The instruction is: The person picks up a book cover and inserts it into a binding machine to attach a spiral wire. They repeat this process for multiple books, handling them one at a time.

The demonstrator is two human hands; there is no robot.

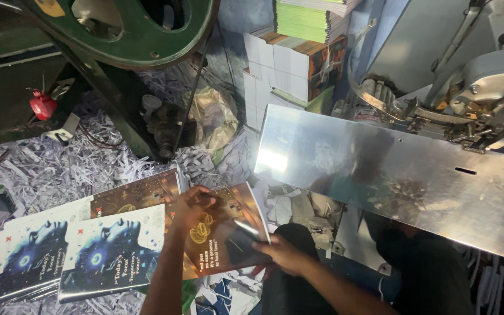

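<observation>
Booklet (pixel 223 233), long axis tilted toward lower left, gripped by left hand (pixel 191 207) and right hand (pixel 281 254) fingers.

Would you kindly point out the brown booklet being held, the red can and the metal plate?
Brown booklet (pixel 220 233), head view, middle of its cover.
Red can (pixel 42 105), head view, its body.
Metal plate (pixel 392 175), head view, bare middle.

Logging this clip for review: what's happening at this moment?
A person seated by a stapling machine holds a dark glossy booklet cover with both hands: left hand on its upper edge, right hand at its lower corner. More printed covers lie stacked at the left on shredded paper. The machine's metal table stands bare.
</observation>
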